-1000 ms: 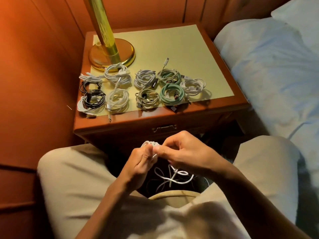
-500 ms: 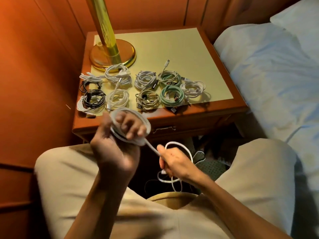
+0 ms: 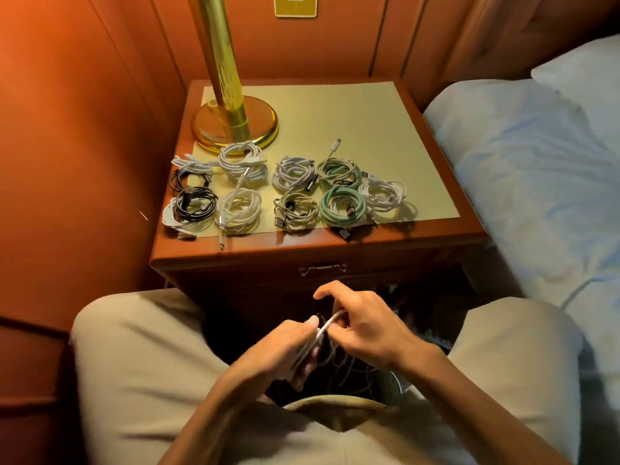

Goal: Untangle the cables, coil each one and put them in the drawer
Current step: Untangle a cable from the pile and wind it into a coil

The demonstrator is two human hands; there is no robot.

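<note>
My left hand (image 3: 285, 350) grips a coil of white cable (image 3: 323, 330) between my knees, in front of the nightstand. My right hand (image 3: 362, 320) pinches the same cable just right of the left hand, its index finger lifted. More loose cable (image 3: 339, 370) hangs in the dark gap below the hands. Several coiled cables lie in two rows on the nightstand top (image 3: 385, 129): white coils (image 3: 240, 209), black coils (image 3: 196, 201), green coils (image 3: 342, 206). The drawer, with its metal handle (image 3: 322, 268), is closed.
A brass lamp base (image 3: 235, 129) stands at the nightstand's back left. A wooden wall panel (image 3: 67, 129) runs along the left. A bed with white sheets (image 3: 536, 162) lies on the right. My knees (image 3: 134, 347) flank the hands.
My left hand has come down from in front of the nightstand edge to between my knees. My right hand has moved up to it, and both now meet on the white cable.
</note>
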